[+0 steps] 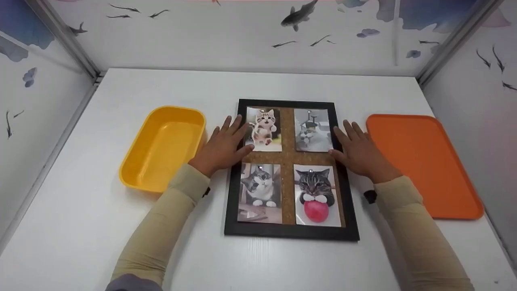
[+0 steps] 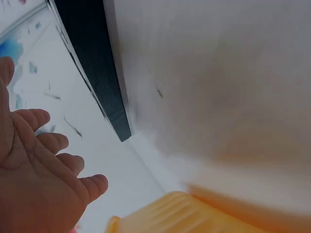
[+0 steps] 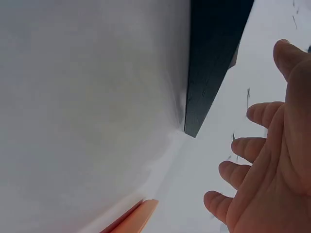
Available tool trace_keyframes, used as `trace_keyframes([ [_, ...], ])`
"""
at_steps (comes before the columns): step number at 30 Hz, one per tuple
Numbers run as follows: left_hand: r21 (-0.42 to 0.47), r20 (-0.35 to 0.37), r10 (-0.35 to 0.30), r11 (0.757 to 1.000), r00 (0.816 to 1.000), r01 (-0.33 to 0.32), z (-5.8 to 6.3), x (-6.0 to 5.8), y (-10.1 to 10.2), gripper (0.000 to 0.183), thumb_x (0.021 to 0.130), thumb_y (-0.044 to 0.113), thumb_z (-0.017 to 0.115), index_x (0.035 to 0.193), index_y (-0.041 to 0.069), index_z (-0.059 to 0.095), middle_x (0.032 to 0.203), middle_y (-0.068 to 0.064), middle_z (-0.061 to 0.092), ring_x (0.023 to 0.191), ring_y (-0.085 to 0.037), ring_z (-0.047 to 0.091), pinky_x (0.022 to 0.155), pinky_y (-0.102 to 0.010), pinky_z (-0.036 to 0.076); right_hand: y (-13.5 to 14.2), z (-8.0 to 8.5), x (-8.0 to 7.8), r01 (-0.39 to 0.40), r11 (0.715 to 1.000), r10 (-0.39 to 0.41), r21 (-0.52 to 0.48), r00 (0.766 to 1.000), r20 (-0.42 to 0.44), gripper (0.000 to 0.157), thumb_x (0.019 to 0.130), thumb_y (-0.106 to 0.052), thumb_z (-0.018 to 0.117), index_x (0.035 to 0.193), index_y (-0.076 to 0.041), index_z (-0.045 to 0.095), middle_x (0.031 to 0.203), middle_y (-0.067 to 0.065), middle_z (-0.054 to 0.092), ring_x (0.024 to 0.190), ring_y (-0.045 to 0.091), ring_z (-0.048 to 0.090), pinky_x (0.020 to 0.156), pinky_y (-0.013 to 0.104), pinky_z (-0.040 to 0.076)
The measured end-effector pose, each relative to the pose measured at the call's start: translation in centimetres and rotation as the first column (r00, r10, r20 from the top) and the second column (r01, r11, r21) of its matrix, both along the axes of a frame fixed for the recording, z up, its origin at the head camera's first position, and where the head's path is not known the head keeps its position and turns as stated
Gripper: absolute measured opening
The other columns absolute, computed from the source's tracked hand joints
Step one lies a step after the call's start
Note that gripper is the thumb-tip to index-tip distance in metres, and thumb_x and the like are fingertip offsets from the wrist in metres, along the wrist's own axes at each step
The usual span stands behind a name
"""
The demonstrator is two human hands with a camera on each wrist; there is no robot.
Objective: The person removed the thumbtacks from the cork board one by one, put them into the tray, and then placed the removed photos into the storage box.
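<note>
A black-framed cork board [image 1: 287,190] lies on the white table with a cat photo pinned in each quarter. At upper left is a photo of a kitten [image 1: 264,128]; the lower right photo [image 1: 317,196] shows a tabby over a pink ball. My left hand [image 1: 223,147], fingers spread, is over the board's left edge. On the other side my right hand [image 1: 359,150] has its fingertips right at the frame's right edge. Both wrist views show the palms with straight, parted fingers and nothing in them, beside the dark frame side [image 2: 92,58].
A yellow basin [image 1: 161,153] stands left of the board, close to my left hand. An orange tray [image 1: 428,169] lies to the right, partly behind my right forearm. White walls with painted fish [image 1: 299,16] enclose the table at the back and sides.
</note>
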State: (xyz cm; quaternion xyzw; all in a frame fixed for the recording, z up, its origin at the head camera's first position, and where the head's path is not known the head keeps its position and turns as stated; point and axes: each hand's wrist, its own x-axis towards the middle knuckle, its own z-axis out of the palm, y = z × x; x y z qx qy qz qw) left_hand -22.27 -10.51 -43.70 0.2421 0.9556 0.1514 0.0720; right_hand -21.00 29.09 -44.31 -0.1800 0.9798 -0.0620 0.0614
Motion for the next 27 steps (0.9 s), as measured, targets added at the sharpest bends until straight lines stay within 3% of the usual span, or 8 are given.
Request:
trace_keyframes([
  [6, -0.026, -0.063, -0.153, 0.988, 0.986, 0.152, 0.0, -0.5, 1.3, 0.070, 0.103, 0.053, 0.040, 0.159, 0.013, 0.025, 0.166, -0.010, 0.007, 0.151, -0.031, -0.001, 0.118, -0.057, 0.012, -0.2, 0.1, -0.4, -0.098, 0.995, 0.099, 0.022, 0.994, -0.041, 0.077, 0.101, -0.052, 0.048, 0.157, -0.004, 0.026, 0.162, 0.025, 0.014, 0.148, 0.045, 0.009, 0.114, 0.064, 0.015],
  [10, -0.079, -0.099, -0.268, 0.962, 0.958, 0.261, -0.1, -0.5, 2.2, 0.066, 0.104, 0.050, 0.042, 0.158, 0.015, 0.029, 0.166, -0.009, 0.011, 0.152, -0.029, 0.001, 0.118, -0.056, 0.014, -0.1, 0.1, -1.0, -0.165, 0.984, 0.169, 0.060, 0.983, -0.075, 0.075, 0.101, -0.052, 0.049, 0.157, -0.006, 0.028, 0.162, 0.023, 0.017, 0.149, 0.043, 0.010, 0.114, 0.064, 0.017],
  [14, -0.136, -0.131, -0.352, 0.932, 0.927, 0.335, -0.4, -0.2, 3.1, 0.066, 0.104, 0.052, 0.039, 0.157, 0.015, 0.030, 0.166, -0.008, 0.012, 0.152, -0.029, 0.002, 0.119, -0.053, 0.013, -0.2, 0.5, -1.7, -0.181, 0.978, 0.191, 0.107, 0.977, -0.099, 0.074, 0.100, -0.052, 0.050, 0.156, -0.006, 0.031, 0.162, 0.022, 0.019, 0.149, 0.042, 0.011, 0.114, 0.064, 0.018],
  [17, -0.163, -0.140, -0.393, 0.914, 0.909, 0.370, -0.3, 0.2, 4.1, 0.066, 0.104, 0.054, 0.037, 0.157, 0.015, 0.031, 0.166, -0.009, 0.012, 0.152, -0.030, 0.002, 0.119, -0.054, 0.013, -0.6, 1.0, -2.4, -0.191, 0.975, 0.203, 0.115, 0.974, -0.105, 0.074, 0.100, -0.050, 0.052, 0.156, -0.006, 0.030, 0.162, 0.022, 0.019, 0.149, 0.041, 0.011, 0.114, 0.064, 0.017],
  [20, -0.162, -0.121, -0.415, 0.904, 0.902, 0.394, 0.0, 0.5, 5.3, 0.066, 0.104, 0.054, 0.037, 0.157, 0.015, 0.033, 0.166, -0.009, 0.011, 0.152, -0.030, 0.000, 0.118, -0.055, 0.013, -1.1, 1.4, -3.0, -0.197, 0.974, 0.208, 0.113, 0.973, -0.097, 0.075, 0.101, -0.050, 0.050, 0.157, -0.006, 0.027, 0.162, 0.022, 0.016, 0.149, 0.041, 0.008, 0.115, 0.063, 0.014],
  [27, -0.166, -0.121, -0.443, 0.891, 0.888, 0.422, 0.2, -0.4, 7.7, 0.069, 0.104, 0.055, 0.034, 0.160, 0.017, 0.021, 0.166, -0.008, 0.007, 0.152, -0.028, -0.003, 0.119, -0.054, 0.013, -2.1, 1.2, -4.4, -0.168, 0.983, 0.171, 0.068, 0.984, -0.042, 0.079, 0.100, -0.058, 0.046, 0.159, -0.010, 0.022, 0.164, 0.020, 0.011, 0.150, 0.038, 0.004, 0.115, 0.065, 0.005],
])
